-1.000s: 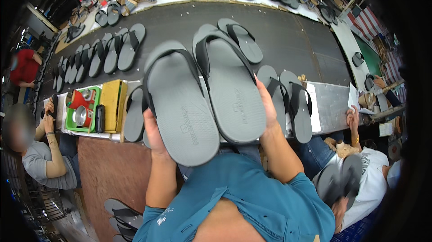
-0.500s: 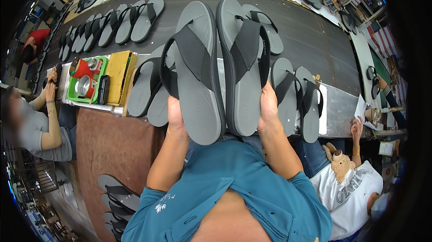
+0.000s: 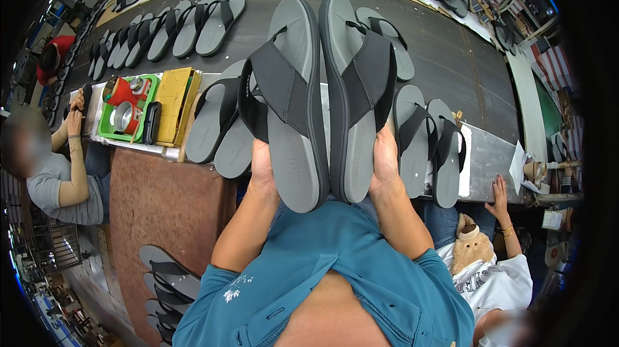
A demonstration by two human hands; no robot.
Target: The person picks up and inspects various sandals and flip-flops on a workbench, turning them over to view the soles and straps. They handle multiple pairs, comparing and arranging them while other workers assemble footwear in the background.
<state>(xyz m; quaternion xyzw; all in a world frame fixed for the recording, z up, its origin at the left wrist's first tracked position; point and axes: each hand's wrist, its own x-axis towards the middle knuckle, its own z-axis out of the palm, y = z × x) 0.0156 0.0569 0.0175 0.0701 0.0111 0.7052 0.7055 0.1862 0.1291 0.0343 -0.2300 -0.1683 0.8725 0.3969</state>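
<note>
I hold a pair of grey flip-flops with black straps upright in front of me, toes pointing away. My left hand (image 3: pixel 262 163) grips the left flip-flop (image 3: pixel 293 173) at its outer heel side. Around the outer edge of the right flip-flop (image 3: pixel 358 166), my right hand (image 3: pixel 385 160) is closed. Their inner edges face each other with a thin gap, and both soles are tilted. Most of my fingers are hidden behind the soles. Beside my left hand lie two more flip-flops (image 3: pixel 205 134) on the bench; to the right of my right hand rests another pair (image 3: pixel 412 140).
Beyond the bench runs a dark conveyor belt (image 3: pixel 451 57) with a row of flip-flops (image 3: pixel 187 28). At left stand a green basket (image 3: pixel 103 129) holding red cans and a yellow box (image 3: pixel 173 111). Co-workers sit on both sides. More flip-flops (image 3: pixel 171 282) lie on the brown surface (image 3: pixel 167 198).
The held flip-flops have turned slightly, showing more of their side edges, and their heels are closer together. At right, the co-worker's hand has come down onto the bench.
</note>
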